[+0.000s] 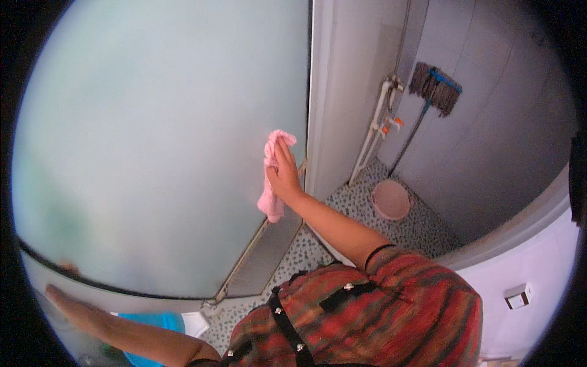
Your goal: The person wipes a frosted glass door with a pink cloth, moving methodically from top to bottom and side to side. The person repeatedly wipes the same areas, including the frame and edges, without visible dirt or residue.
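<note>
The right hand lies flat, fingers together and stretched upward, pressing one pink cloth against the frosted glass door near the door's right edge; the cloth bunches above the fingertips and hangs below the wrist. The left hand rests open, fingers spread flat, on the lower left part of the same door, along its bottom frame, and holds nothing. Just right of the cloth stands the pale door frame, and beyond it a small tiled room opens up. On its speckled floor sits one pink basin, near the foot of the white pipes that run up the wall with two orange-tipped taps. One mop with a blue head leans against the grey wall, its strands uppermost. A single white switch sits on the white wall at the lower right.
</note>
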{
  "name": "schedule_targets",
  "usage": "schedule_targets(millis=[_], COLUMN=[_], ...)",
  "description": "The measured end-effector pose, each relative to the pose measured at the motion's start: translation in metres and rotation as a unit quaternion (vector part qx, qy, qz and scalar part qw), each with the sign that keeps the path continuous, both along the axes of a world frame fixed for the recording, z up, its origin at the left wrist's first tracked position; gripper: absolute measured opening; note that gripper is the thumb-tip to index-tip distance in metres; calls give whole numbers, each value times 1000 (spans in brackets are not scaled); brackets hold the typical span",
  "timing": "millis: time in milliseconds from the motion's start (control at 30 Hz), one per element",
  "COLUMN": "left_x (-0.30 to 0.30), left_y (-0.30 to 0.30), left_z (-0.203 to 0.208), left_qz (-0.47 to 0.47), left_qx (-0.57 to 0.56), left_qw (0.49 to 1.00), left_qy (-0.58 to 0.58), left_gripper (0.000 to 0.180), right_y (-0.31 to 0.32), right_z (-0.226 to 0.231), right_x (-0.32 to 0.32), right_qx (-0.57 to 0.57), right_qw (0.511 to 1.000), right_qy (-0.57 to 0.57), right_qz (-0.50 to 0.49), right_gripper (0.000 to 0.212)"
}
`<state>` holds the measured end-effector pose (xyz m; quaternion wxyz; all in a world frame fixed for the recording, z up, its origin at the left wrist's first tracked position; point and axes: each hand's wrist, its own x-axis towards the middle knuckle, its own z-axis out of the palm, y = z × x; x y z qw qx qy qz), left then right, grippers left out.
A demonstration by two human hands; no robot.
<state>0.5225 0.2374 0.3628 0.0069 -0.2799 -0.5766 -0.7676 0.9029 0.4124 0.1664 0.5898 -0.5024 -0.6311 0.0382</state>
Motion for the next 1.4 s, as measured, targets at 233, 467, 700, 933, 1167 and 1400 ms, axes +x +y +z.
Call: schedule_targets(millis=[233, 467, 700, 933, 1167, 1400], left_x=[-23, -7, 30, 13, 11, 12], left_y=[-9, 38, 34, 20, 11, 21], left_z=[-12, 1, -1, -38, -28, -27], left_qz=[-111, -63, 7, 2, -33, -72], left_qx=[67, 95, 133, 143, 163, 134], left_qw=[992, 993, 988, 983, 985, 988], left_qy=[-8, -23, -74, -113, -44, -18], left_gripper=[45, 45, 46, 45, 40, 42], right_y=[56, 127, 159, 163, 171, 186], right_z=[10, 59, 116, 149, 227, 306], right_x=[27, 86, 146, 144, 129, 121], right_qx=[123, 197, 280, 334, 358, 406], right_qw=[989, 977, 958, 941, 932, 909], right_qy=[59, 36, 11, -15, 8, 23], right_qz=[-48, -70, -58, -45, -53, -92], right_gripper=[57, 51, 50, 51, 49, 41])
